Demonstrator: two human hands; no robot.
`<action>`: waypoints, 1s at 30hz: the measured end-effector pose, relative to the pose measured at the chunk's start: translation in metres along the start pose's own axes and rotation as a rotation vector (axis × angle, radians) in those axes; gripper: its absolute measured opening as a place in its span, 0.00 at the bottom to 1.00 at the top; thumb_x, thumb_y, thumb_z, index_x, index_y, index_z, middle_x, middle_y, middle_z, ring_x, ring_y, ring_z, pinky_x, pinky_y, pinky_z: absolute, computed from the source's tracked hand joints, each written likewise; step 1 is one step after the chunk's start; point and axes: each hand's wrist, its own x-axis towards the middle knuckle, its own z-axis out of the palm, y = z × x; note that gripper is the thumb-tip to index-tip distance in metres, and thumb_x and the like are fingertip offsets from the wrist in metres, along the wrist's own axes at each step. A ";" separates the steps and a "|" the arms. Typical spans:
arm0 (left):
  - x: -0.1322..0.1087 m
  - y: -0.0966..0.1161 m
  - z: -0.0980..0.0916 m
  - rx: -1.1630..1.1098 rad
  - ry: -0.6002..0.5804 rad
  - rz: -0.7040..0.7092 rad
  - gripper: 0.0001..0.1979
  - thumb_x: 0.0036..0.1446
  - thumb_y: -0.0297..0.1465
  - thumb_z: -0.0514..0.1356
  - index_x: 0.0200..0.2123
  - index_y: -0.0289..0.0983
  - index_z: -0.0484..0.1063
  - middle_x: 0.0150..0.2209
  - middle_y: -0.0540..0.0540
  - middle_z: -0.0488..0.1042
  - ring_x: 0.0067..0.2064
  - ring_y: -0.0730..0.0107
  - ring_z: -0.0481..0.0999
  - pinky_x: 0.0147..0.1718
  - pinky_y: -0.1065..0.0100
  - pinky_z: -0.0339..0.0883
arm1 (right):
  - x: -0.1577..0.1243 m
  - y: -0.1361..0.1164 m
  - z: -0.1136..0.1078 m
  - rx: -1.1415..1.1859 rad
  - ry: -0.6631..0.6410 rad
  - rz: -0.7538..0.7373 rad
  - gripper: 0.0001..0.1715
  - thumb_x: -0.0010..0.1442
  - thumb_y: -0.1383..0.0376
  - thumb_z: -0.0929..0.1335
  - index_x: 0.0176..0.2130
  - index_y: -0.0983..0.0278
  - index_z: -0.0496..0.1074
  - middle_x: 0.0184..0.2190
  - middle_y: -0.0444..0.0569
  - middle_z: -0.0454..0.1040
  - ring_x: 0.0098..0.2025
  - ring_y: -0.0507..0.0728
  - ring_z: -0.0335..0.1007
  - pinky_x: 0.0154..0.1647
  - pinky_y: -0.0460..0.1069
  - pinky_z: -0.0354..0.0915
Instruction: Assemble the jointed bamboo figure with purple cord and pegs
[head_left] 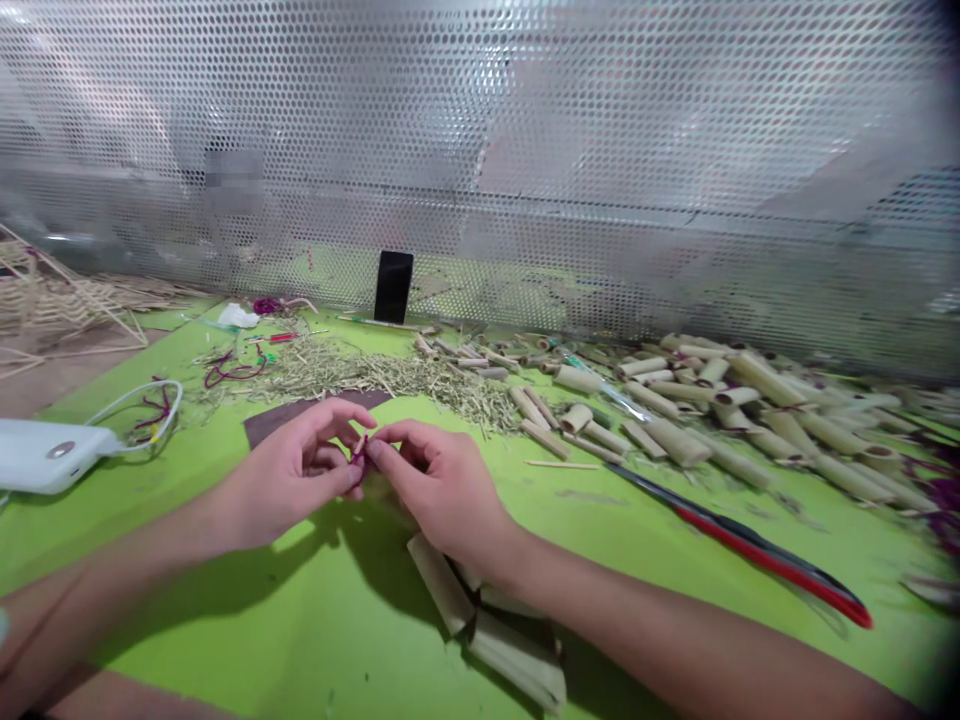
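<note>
My left hand (281, 480) and my right hand (450, 485) meet near the middle of the view, above a green tabletop. Between their fingertips is a short bit of purple cord (361, 452); both hands pinch it. A small pale sliver shows beside the cord, too tiny to identify. Below my right wrist lie several cut bamboo pieces (442, 585), partly covered by the hand and forearm. A dark brown flat piece (262, 425) lies on the table behind my left hand.
A red-and-black handled tool with a dark blade (750, 550) lies at right. Behind it is a heap of bamboo tubes (690, 390). Shavings (375, 370), a propped phone (394, 287) and a red screwdriver-like tool (285, 337) are farther back. A white device (52, 455) with a cable sits left. Perforated metal panel (480, 150) stands behind.
</note>
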 end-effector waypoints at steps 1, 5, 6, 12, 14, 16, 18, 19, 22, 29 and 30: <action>0.000 -0.001 0.000 0.007 0.010 -0.001 0.20 0.58 0.36 0.63 0.51 0.39 0.64 0.41 0.47 0.75 0.36 0.67 0.80 0.38 0.61 0.76 | 0.001 -0.001 0.000 -0.011 -0.004 0.020 0.10 0.65 0.64 0.68 0.35 0.63 0.78 0.22 0.42 0.74 0.21 0.49 0.60 0.21 0.44 0.54; 0.001 -0.005 -0.001 0.028 0.034 -0.017 0.21 0.59 0.35 0.64 0.54 0.40 0.64 0.40 0.47 0.77 0.39 0.64 0.80 0.42 0.59 0.76 | 0.003 -0.002 -0.001 -0.077 0.014 0.071 0.07 0.62 0.66 0.69 0.35 0.62 0.79 0.22 0.40 0.74 0.21 0.48 0.60 0.22 0.44 0.55; 0.001 -0.006 -0.001 0.024 0.034 -0.016 0.22 0.59 0.35 0.64 0.54 0.40 0.64 0.40 0.47 0.77 0.40 0.64 0.80 0.43 0.58 0.75 | 0.004 -0.002 -0.002 -0.090 0.025 0.077 0.07 0.62 0.66 0.69 0.36 0.62 0.80 0.22 0.40 0.74 0.21 0.48 0.59 0.22 0.44 0.55; 0.003 -0.006 -0.001 0.009 0.046 -0.016 0.23 0.57 0.35 0.65 0.54 0.40 0.64 0.38 0.48 0.78 0.39 0.64 0.79 0.41 0.60 0.74 | 0.000 0.004 -0.003 -0.186 0.011 -0.005 0.09 0.64 0.66 0.68 0.36 0.62 0.80 0.21 0.40 0.74 0.21 0.48 0.59 0.23 0.44 0.53; 0.004 -0.006 0.000 0.016 0.057 -0.023 0.24 0.56 0.35 0.65 0.54 0.40 0.64 0.37 0.48 0.78 0.39 0.64 0.79 0.39 0.62 0.72 | -0.002 0.004 -0.004 -0.264 -0.019 -0.059 0.11 0.65 0.67 0.67 0.34 0.63 0.80 0.22 0.42 0.76 0.22 0.49 0.61 0.24 0.44 0.52; 0.005 -0.006 0.000 0.022 0.063 -0.033 0.25 0.55 0.36 0.65 0.54 0.39 0.64 0.36 0.48 0.78 0.38 0.64 0.79 0.37 0.63 0.71 | -0.004 0.002 -0.007 -0.341 -0.052 -0.104 0.12 0.66 0.67 0.67 0.35 0.63 0.81 0.24 0.42 0.77 0.22 0.49 0.61 0.24 0.45 0.51; 0.006 -0.006 0.000 0.030 0.068 -0.038 0.25 0.55 0.36 0.65 0.54 0.39 0.64 0.36 0.48 0.78 0.37 0.64 0.78 0.34 0.65 0.70 | -0.004 0.001 -0.009 -0.383 -0.083 -0.118 0.12 0.67 0.66 0.67 0.38 0.62 0.82 0.24 0.42 0.77 0.21 0.48 0.59 0.24 0.45 0.51; 0.006 -0.006 0.000 0.037 0.070 -0.040 0.25 0.54 0.36 0.65 0.53 0.39 0.64 0.36 0.48 0.78 0.37 0.64 0.78 0.32 0.65 0.69 | -0.004 0.000 -0.009 -0.387 -0.085 -0.112 0.12 0.67 0.66 0.67 0.38 0.62 0.82 0.24 0.42 0.77 0.21 0.48 0.58 0.24 0.45 0.50; 0.005 -0.005 -0.001 0.059 0.094 -0.050 0.24 0.54 0.36 0.65 0.52 0.39 0.65 0.35 0.49 0.79 0.36 0.63 0.78 0.29 0.67 0.66 | -0.002 0.000 -0.009 -0.353 -0.080 -0.071 0.13 0.66 0.66 0.67 0.37 0.62 0.83 0.23 0.42 0.76 0.20 0.48 0.56 0.22 0.45 0.49; 0.002 -0.004 -0.001 0.204 0.133 -0.030 0.21 0.56 0.37 0.64 0.52 0.41 0.68 0.31 0.49 0.78 0.34 0.62 0.77 0.27 0.68 0.64 | 0.002 0.005 -0.006 -0.134 -0.130 0.057 0.13 0.64 0.64 0.68 0.33 0.64 0.82 0.14 0.38 0.63 0.17 0.47 0.52 0.20 0.44 0.48; 0.001 -0.004 -0.001 0.224 0.137 -0.018 0.21 0.56 0.37 0.64 0.52 0.41 0.68 0.31 0.49 0.78 0.33 0.63 0.77 0.27 0.68 0.64 | 0.002 0.006 -0.007 -0.121 -0.139 0.062 0.12 0.64 0.63 0.69 0.33 0.64 0.82 0.14 0.38 0.63 0.18 0.48 0.53 0.20 0.44 0.48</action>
